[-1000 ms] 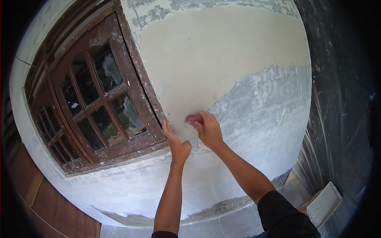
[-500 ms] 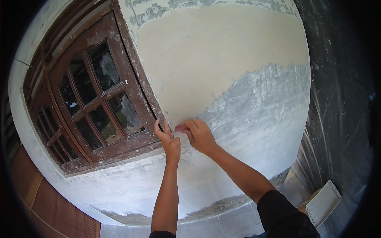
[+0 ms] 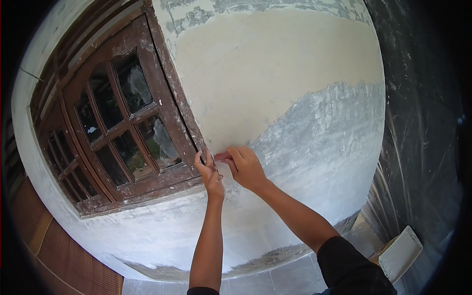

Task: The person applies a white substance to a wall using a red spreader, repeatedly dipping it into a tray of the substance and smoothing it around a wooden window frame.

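Note:
At the lower right corner of the brown wooden window frame (image 3: 173, 91), my left hand (image 3: 212, 181) rests with its fingers apart against the frame's edge. Close to its right, my right hand (image 3: 247, 166) pinches a small reddish-brown piece that looks like folded sandpaper (image 3: 223, 156). The piece lies at the wall right beside the frame, and my fingers hide part of it. Around both hands spreads the patchy wall (image 3: 314, 147), cream-coloured above and grey-white below.
The window's panes (image 3: 130, 83) are to the left, smeared with white. Dark plastic sheeting (image 3: 418, 147) hangs at the right. A white box-like thing (image 3: 400, 253) stands on the tiled floor (image 3: 290, 275) at lower right. Reddish-brown woven panels (image 3: 73, 250) are at lower left.
My right hand and the reddish-brown piece have shifted slightly left, closer to the window frame. My left hand stays at the frame's corner, its fingers slightly shifted.

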A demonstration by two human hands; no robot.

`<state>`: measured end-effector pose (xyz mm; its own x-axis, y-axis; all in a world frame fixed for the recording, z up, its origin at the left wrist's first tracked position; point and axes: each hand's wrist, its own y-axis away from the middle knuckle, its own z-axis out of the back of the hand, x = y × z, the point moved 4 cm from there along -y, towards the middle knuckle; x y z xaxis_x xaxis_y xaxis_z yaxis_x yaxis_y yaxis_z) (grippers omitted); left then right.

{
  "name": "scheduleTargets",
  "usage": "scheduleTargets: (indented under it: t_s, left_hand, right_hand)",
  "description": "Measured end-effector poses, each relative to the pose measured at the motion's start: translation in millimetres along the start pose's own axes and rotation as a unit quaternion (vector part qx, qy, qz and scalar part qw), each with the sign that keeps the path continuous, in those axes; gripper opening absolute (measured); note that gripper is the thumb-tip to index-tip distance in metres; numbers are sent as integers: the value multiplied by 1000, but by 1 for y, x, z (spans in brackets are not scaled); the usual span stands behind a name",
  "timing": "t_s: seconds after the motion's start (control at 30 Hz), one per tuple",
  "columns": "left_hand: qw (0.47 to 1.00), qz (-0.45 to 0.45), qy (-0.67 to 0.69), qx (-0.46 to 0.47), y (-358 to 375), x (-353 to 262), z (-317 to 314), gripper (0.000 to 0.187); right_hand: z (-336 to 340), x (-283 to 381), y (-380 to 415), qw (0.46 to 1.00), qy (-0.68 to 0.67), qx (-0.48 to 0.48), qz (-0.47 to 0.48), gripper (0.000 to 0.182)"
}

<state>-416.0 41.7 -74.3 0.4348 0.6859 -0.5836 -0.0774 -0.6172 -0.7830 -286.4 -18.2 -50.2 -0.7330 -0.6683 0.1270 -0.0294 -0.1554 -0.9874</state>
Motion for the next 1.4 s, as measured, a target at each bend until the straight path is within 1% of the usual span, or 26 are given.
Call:
scheduleTargets:
  t_s: [0.03, 0.07, 0.1, 0.13, 0.23, 0.3, 0.37, 0.43, 0.53, 0.57, 0.63, 0.67, 0.73, 0.77, 0.83, 0.87, 0.93, 0.97, 1.03, 1.07, 1.1, 1.17, 1.23, 1.3, 1.37, 1.4]
  left_hand:
    - [1000, 3, 11, 1, 0, -1, 0, 79]
    - [1000, 2, 10, -1, -1, -2, -1, 79]
    - [1000, 0, -7, 2, -2, -2, -1, 86]
    - [1000, -1, -23, 5, -2, -3, -2, 93]
    - [999, 24, -41, -15, 2, -5, -9, 90]
    - [999, 9, -51, -15, 3, 2, -7, 88]
    - [998, -7, -61, -15, 1, 3, -8, 87]
    - [998, -4, -52, -25, 2, 2, -9, 87]
    - [998, -1, -60, -19, 2, -4, -12, 86]
    - [998, -1, -62, -20, 3, -7, -13, 86]
    - [996, 7, -81, -21, 4, -10, -15, 85]
    - [997, 5, -78, -22, 3, -5, -15, 85]
    - [971, -69, -230, -13, 3, -4, -19, 87]
    - [971, -69, -227, -11, 4, -1, -21, 87]
    - [950, -64, -303, -25, 9, -7, -30, 97]
    - [951, -62, -303, -24, 9, -3, -30, 97]
    - [940, -102, -325, -20, 9, -2, -29, 102]
    - [940, -101, -326, -19, 10, 0, -28, 102]
    - [953, -59, -296, -8, 9, -1, -25, 103]
    - [953, -61, -297, -10, 8, -3, -23, 103]
    - [950, -56, -308, -4, 8, -2, -22, 102]
    - [947, -51, -318, 3, 8, -1, -21, 102]
    - [950, -45, -309, 2, 8, 0, -20, 102]
    - [953, -60, -297, -6, 6, 1, -17, 99]
    - [955, -75, -286, -12, 6, 2, -15, 96]
    - [956, -71, -284, -7, 6, 3, -13, 95]
  right_hand:
    - [1, -5, -1, 1000, 7, 5, -6, 34]
    - [10, -16, -3, 998, 19, -33, -41, 34]
    - [26, -29, -9, 994, 30, -70, -76, 34]
    - [46, -39, -14, 989, 53, -113, -82, 35]
    - [95, -59, -25, 959, 127, -237, -89, 36]
    - [96, -54, -26, 956, 117, -254, -87, 36]
    - [69, -27, -22, 985, 47, -159, -57, 36]
    - [26, -17, -4, 998, -9, -37, -41, 41]
    - [16, -25, 7, 998, 4, -32, -46, 41]
    - [27, -36, 7, 993, 27, -84, -85, 39]
    - [60, -52, 2, 970, 67, -196, -126, 35]
    - [65, -52, -3, 971, 68, -195, -122, 35]
    - [79, -47, -9, 963, 93, -229, -110, 36]
    - [72, -38, -11, 971, 74, -209, -93, 35]
    - [43, -23, -6, 988, 35, -141, -53, 37]
    - [26, -19, -1, 994, 17, -98, -37, 36]
    - [8, -9, 1, 1000, 3, -11, 5, 37]
    - [9, -12, 1, 1000, 3, -10, 4, 37]
    - [24, -29, 1, 994, 33, -83, -61, 36]
    - [40, -41, 1, 983, 35, -138, -112, 36]
    - [59, -43, -1, 968, 85, -194, -131, 35]
    - [71, -43, -2, 960, 93, -228, -136, 35]
    - [53, -20, -6, 983, 25, -156, -99, 36]
    - [17, -10, 0, 998, -26, -55, -33, 37]
    - [6, -19, 2, 1000, -4, -2, -27, 36]
    - [18, -27, 1, 995, 25, -68, -66, 36]
